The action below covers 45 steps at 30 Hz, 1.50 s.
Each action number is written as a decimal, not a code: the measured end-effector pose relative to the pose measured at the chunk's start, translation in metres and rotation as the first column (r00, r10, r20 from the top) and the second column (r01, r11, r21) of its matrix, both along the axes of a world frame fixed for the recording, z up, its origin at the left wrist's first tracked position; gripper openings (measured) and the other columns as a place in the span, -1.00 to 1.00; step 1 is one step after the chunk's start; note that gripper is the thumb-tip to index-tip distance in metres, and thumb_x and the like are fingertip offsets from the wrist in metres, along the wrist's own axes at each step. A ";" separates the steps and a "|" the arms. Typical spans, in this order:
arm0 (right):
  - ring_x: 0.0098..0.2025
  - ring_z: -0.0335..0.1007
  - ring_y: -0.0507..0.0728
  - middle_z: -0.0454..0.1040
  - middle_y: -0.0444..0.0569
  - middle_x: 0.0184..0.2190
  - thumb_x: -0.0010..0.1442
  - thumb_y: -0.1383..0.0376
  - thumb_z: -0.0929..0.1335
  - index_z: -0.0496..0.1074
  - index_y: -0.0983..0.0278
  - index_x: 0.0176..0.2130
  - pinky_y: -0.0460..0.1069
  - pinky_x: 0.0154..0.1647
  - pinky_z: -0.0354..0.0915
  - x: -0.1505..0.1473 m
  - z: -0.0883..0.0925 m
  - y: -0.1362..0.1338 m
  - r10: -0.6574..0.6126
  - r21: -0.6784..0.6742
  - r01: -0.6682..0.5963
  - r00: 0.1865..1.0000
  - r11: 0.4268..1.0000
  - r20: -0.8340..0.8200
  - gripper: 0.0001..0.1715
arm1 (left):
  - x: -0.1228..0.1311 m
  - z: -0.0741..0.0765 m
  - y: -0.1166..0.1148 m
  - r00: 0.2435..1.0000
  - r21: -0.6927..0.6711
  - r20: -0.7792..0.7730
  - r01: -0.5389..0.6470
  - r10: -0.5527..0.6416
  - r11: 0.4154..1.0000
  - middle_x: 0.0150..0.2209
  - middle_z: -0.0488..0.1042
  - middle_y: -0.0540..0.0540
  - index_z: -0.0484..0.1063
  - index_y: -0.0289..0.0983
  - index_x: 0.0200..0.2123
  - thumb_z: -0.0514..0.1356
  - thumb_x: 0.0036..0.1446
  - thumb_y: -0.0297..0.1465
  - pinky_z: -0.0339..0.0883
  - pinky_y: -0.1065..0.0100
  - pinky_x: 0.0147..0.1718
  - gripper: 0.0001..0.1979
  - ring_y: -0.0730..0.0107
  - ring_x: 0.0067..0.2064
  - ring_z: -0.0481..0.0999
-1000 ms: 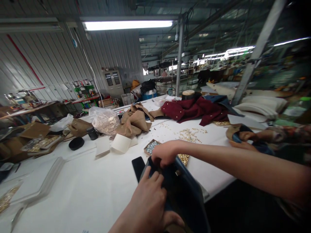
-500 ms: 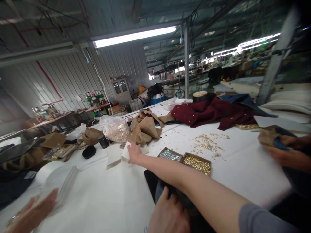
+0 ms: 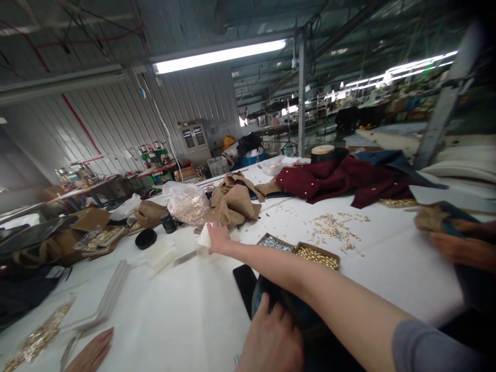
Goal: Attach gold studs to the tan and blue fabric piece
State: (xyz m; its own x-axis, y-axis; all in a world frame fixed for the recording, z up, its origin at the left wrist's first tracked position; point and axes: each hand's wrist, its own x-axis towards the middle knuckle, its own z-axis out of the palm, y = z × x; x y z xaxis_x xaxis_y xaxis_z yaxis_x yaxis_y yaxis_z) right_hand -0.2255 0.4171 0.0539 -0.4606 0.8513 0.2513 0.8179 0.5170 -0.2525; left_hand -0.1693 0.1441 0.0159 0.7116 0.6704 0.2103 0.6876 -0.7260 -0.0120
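Observation:
My right hand reaches across the table, fingers closed on the lifted, curling edge of a white sheet. Left of it lie a white block of sheets and a paler loose sheet. At the bottom centre, my left hand grips dark blue denim cloth, partly hidden under my right forearm. A black phone-like slab lies beside the denim. Just beyond my right forearm are a box of silver metal pieces and a box of gold studs.
Loose gold studs are scattered beyond the boxes. Brown cloth, a maroon garment and a plastic bag line the back. Another person's hand rests at bottom left; a co-worker's hands hold cloth at right.
Under my right hand the white sheet's edge has come up. A pale sheet now shows left of the block. The other person's hand at bottom left has moved down onto the table.

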 end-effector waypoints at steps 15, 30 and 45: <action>0.50 0.39 0.45 0.42 0.26 0.47 -0.34 -0.05 0.88 0.37 0.29 0.51 0.23 0.61 0.31 0.042 0.011 0.031 0.110 -0.035 -0.139 0.892 0.990 -0.439 0.61 | 0.007 0.041 -0.025 0.979 -0.039 -0.178 -0.108 0.099 0.993 0.04 0.77 0.08 0.65 0.18 0.20 0.28 0.29 0.18 0.50 -0.03 0.74 -0.48 0.16 0.21 0.69; 0.44 0.35 0.43 0.41 0.20 0.38 -0.22 0.01 0.82 0.42 0.23 0.42 0.28 0.60 0.23 0.056 0.056 0.026 0.063 -0.009 -0.087 0.787 0.996 -0.614 0.36 | 0.033 0.035 -0.015 0.966 -0.295 -0.230 -0.183 0.117 0.938 0.16 0.66 -0.38 0.67 -0.35 0.22 0.09 0.30 0.38 0.31 -0.64 0.78 -0.05 -0.28 0.43 0.59; 0.44 0.51 0.34 0.28 0.30 0.58 -0.05 -0.02 0.75 -0.03 0.19 0.66 0.20 0.36 0.61 0.160 0.115 -0.064 -0.010 -0.248 -0.574 0.385 0.780 -0.923 0.63 | 0.047 0.080 -0.047 0.991 -0.524 -0.058 -0.133 0.120 0.841 0.50 0.43 -0.37 0.50 -0.27 0.40 -0.22 0.14 0.48 -0.16 -0.60 0.95 0.20 -0.22 0.73 0.21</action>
State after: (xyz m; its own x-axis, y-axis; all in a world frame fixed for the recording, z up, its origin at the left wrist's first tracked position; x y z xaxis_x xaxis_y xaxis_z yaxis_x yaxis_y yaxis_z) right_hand -0.0651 0.3531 0.1688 -0.4845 0.8261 0.2878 -0.1643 0.2372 -0.9575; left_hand -0.1219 0.0973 0.0959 0.6132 0.7604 -0.2140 0.7779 -0.5343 0.3308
